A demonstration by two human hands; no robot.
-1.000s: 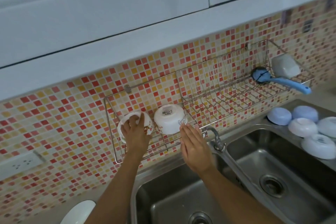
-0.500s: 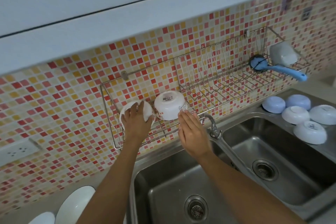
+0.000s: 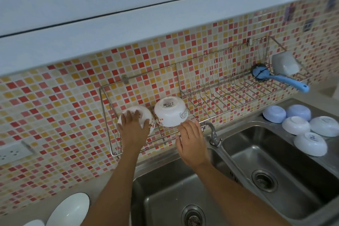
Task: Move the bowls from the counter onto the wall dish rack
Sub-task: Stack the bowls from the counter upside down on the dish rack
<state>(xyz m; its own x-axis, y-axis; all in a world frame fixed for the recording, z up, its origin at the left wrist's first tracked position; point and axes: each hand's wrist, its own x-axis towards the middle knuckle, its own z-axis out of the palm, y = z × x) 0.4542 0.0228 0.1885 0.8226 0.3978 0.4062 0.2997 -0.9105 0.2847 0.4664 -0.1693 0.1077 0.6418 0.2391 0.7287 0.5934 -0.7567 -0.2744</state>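
Left hand (image 3: pixel 134 127) spread over the upturned base of a white bowl (image 3: pixel 145 115), fingers draped across the foot ring and thumb toward the right edge, holding it down against the wires at the left end of the wall dish rack (image 3: pixel 238 86); probably seating it so that it drains rim-down and does not roll. Right hand (image 3: pixel 191 140) flat and empty, fingers straight and close together, fingertips just under the rim of a second white bowl (image 3: pixel 171 112) with small red flowers near its lip; touching or only very near, cannot tell. Second bowl tilted, base with a printed label turned up and toward the camera, leaning beside the first and seemingly touching it. Further along the rack, upright plate slots bare, then a blue-handled brush (image 3: pixel 280 79) and a pale cup (image 3: pixel 285 65) lying at the far right end. Below, a steel double sink (image 3: pixel 275 198) with its tap (image 3: pixel 212 132) just right of the right hand. On the counter at the right, five more bowls (image 3: pixel 310 143) upside down in a cluster, white and pale blue, well apart from the rack and not yet moved. At the lower left corner, more white dishes (image 3: pixel 69 209) on the counter. Judged early in the job: two up, most waiting.
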